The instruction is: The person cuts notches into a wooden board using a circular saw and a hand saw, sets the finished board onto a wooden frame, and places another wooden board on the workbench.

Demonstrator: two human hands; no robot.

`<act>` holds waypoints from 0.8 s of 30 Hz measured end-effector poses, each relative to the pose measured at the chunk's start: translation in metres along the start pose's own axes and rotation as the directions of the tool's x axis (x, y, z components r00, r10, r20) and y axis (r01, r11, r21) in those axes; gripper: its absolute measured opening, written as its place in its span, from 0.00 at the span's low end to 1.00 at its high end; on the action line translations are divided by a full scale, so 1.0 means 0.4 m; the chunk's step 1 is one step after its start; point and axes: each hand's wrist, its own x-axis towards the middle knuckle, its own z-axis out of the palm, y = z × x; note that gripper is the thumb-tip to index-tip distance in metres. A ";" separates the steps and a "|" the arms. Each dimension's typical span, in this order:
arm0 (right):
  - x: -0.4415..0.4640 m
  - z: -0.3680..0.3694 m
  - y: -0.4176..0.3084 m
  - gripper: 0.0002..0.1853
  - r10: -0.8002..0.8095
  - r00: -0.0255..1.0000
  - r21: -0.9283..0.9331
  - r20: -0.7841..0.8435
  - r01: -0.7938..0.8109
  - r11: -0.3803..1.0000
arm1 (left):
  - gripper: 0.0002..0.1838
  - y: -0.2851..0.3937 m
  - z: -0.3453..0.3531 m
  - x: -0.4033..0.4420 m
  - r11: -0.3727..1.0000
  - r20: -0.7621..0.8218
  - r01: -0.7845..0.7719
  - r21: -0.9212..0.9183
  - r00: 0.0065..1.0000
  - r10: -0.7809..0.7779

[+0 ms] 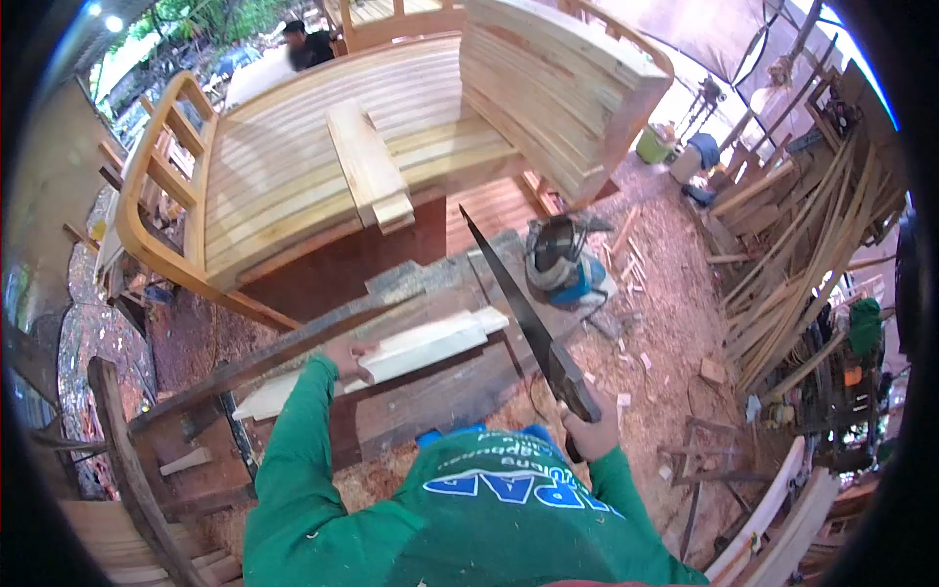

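My right hand [594, 432] is wrapped round the handle of a handsaw [533, 328], whose dark blade points up and away to the left, its tip near the bench seat. My left hand [350, 362] rests on a pale wooden board [421, 354] lying on the rough workbench [430, 399], with the fingers bent over the board's edge. The board has a narrower tongue at its right end. The saw blade is to the right of the board, apart from it. A blue power tool [565, 262] sits at the workbench's right end.
Beyond the workbench stands a large slatted wooden bench [284, 171] with a short board [364, 157] on its seat and stacked planks [548, 93] at its right. Wood strips [802, 245] lean at the right. Shavings cover the floor. A person [307, 47] is at the back.
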 end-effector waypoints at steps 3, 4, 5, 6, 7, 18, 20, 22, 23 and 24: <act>-0.014 0.019 0.010 0.35 -0.006 1.000 -0.055 -0.025 0.005 0.998 | 0.47 0.002 -0.007 -0.014 0.995 -0.017 -0.064 -0.073 0.998 0.063; -0.017 0.023 0.006 0.35 0.019 1.000 -0.066 -0.025 -0.021 0.998 | 0.42 -0.049 0.019 0.011 0.981 -0.053 -0.119 -0.155 0.992 0.111; -0.015 0.023 0.002 0.35 0.033 0.999 -0.075 -0.026 -0.035 0.997 | 0.37 -0.023 0.004 -0.005 0.981 -0.059 -0.092 -0.170 0.995 0.083; -0.016 0.019 -0.002 0.37 0.082 0.997 -0.062 -0.012 -0.083 0.995 | 0.32 -0.036 0.003 -0.001 0.983 -0.074 -0.057 -0.174 0.996 0.044; -0.020 0.018 -0.007 0.38 0.131 0.991 -0.046 0.004 -0.130 0.990 | 0.30 -0.091 0.013 0.031 0.982 -0.115 -0.089 -0.168 0.991 0.071; -0.062 0.061 -0.046 0.33 0.175 0.984 -0.007 0.005 -0.175 0.984 | 0.20 -0.046 -0.031 0.068 0.991 -0.358 -0.087 -0.101 0.933 0.046; -0.077 0.068 -0.039 0.32 0.223 0.975 -0.001 -0.006 -0.223 0.975 | 0.22 0.002 -0.017 0.077 0.997 -0.386 -0.057 0.042 0.920 0.069; -0.082 0.073 -0.037 0.31 0.239 0.971 0.009 -0.005 -0.239 0.971 | 0.24 0.074 0.009 0.111 0.997 -0.420 -0.062 0.045 0.904 0.076; -0.082 0.079 -0.037 0.30 0.236 0.972 0.018 0.000 -0.236 0.972 | 0.23 0.116 0.026 0.135 0.998 -0.440 -0.048 0.047 0.896 0.064; -0.080 0.081 -0.031 0.30 0.218 0.976 0.013 0.011 -0.218 0.976 | 0.23 0.162 0.040 0.158 0.994 -0.455 -0.076 0.080 0.885 0.104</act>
